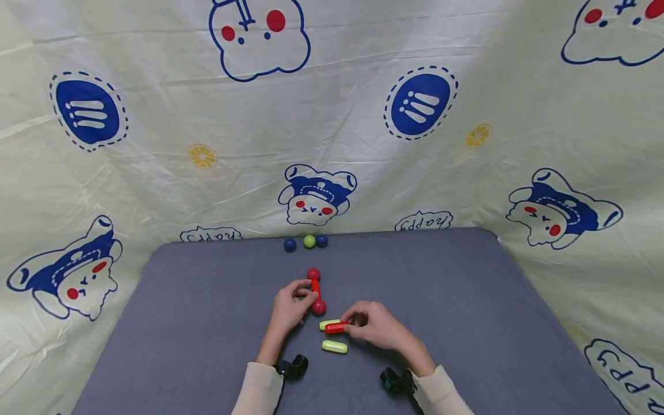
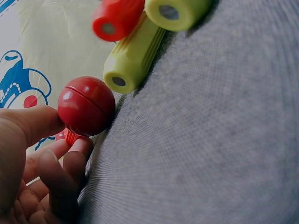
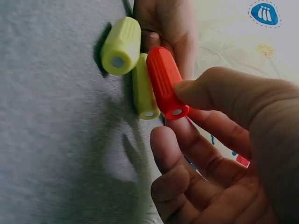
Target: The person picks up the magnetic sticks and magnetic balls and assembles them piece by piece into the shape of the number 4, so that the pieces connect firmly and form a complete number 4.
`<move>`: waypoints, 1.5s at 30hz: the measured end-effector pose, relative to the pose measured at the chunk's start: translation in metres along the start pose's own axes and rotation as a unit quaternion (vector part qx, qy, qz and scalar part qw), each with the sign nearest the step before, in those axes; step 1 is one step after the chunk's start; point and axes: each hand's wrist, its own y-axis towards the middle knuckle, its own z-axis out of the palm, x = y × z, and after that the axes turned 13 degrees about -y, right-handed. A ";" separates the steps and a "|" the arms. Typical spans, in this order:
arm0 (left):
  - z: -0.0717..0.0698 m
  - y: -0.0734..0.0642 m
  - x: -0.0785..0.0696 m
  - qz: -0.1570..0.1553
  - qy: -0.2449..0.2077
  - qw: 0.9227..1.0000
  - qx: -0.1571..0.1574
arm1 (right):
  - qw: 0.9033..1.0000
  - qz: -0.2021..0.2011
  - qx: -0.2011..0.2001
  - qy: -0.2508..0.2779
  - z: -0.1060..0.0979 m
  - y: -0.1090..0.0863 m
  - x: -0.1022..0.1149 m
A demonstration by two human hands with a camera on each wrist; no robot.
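Note:
Thumb and fingers of my left hand (image 1: 290, 305) pinch a red magnetic stick (image 1: 315, 286) with one dark red ball (image 1: 313, 274) at its far end and another red ball (image 1: 319, 307) at its near end. In the left wrist view the near ball (image 2: 87, 106) hides most of that stick. A second red magnetic stick (image 3: 164, 79) is pinched by my right hand (image 1: 377, 325). Just beside it lies a yellow-green stick (image 3: 144, 88), partly covered in the head view. Nearer to me, another yellow-green stick (image 1: 334, 347) lies on the cloth.
Along the far edge of the grey-covered table (image 1: 218, 323) sit a blue ball (image 1: 290, 245), a yellow-green ball (image 1: 309, 241) and a second blue ball (image 1: 321, 241). Behind them hangs a pale printed curtain (image 1: 342, 127). Each wrist carries a black camera (image 1: 295, 367).

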 end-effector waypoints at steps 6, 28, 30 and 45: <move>0.001 -0.001 0.001 0.003 0.002 1.000 0.001 | 1.000 -0.001 -0.006 0.010 -0.005 0.009 0.000; 0.001 0.000 0.001 0.016 -0.009 1.000 0.004 | 0.999 0.027 -0.025 0.035 -0.016 0.029 -0.018; 0.000 0.000 0.001 0.015 -0.009 1.000 0.004 | 0.999 0.031 -0.027 0.030 -0.016 0.029 -0.020; -0.002 0.001 0.002 0.016 -0.006 1.000 0.009 | 0.999 0.026 -0.029 0.034 -0.009 0.032 -0.032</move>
